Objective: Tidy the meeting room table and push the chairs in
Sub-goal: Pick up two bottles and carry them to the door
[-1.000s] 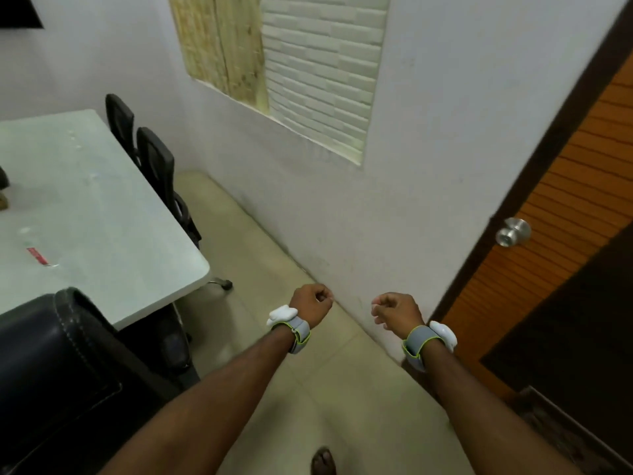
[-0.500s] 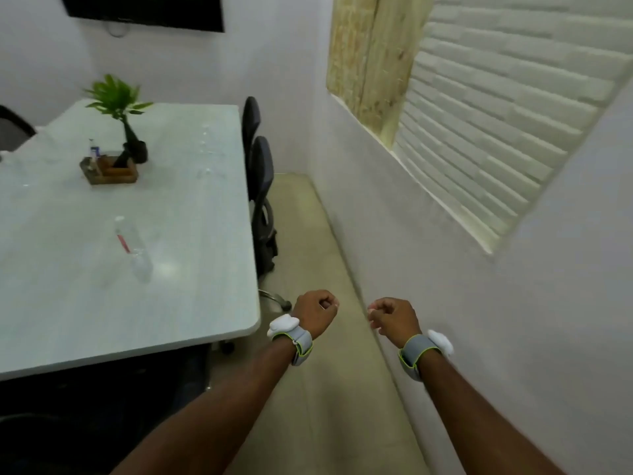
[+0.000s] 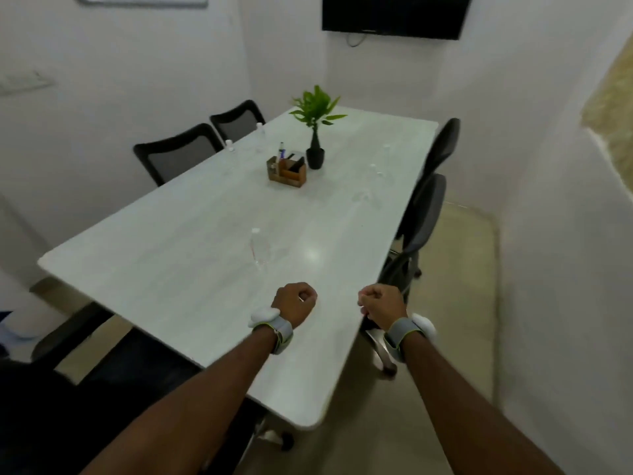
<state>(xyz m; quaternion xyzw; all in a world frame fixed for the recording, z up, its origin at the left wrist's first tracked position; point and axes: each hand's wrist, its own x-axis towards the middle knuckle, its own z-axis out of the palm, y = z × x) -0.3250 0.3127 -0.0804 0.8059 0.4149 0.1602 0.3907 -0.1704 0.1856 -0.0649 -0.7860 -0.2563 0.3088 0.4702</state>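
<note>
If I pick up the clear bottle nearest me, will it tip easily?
The bottle stands tall and narrow, so a sideways push would probably tip it. It looks like thin clear plastic, so likely light and squashy.

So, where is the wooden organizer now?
In the head view, the wooden organizer stands on the far half of the white table, just left of the black plant pot.

Desk (image 3: 171, 269) runs lengthwise away from the viewer. On desk, centre line toward far end: organiser box (image 3: 287, 173), plant pot (image 3: 315, 158) touching its far right corner. On desk, near end: one bottle (image 3: 260, 250), upright. Along desk's left side: left-side chairs (image 3: 178, 154), two, pushed in. Along desk's right side: right-side chairs (image 3: 424, 214), two, one behind the other. At desk's near end: end chair (image 3: 51, 406). On wall beyond desk's far end: screen (image 3: 394, 13).
</note>
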